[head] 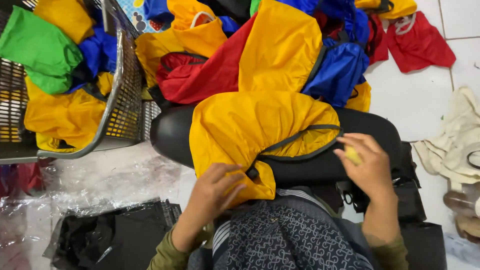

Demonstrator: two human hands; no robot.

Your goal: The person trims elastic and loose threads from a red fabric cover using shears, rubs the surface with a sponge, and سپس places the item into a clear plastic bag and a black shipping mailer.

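A yellow drawstring bag (250, 130) with a dark cord lies across my lap, over my black-clad leg (175, 135). My left hand (212, 192) grips the bag's near lower corner, fingers curled on the fabric. My right hand (367, 162) pinches the bag's right edge, where a bit of yellow cloth shows between the fingers next to the dark cord (300, 137).
A pile of yellow, red and blue bags (280, 50) lies on the floor beyond my lap. A metal mesh basket (122, 95) with green, yellow and blue bags stands at left. Black items in clear plastic (115, 235) lie lower left. Cream cloth bags (460, 145) lie at right on white tiles.
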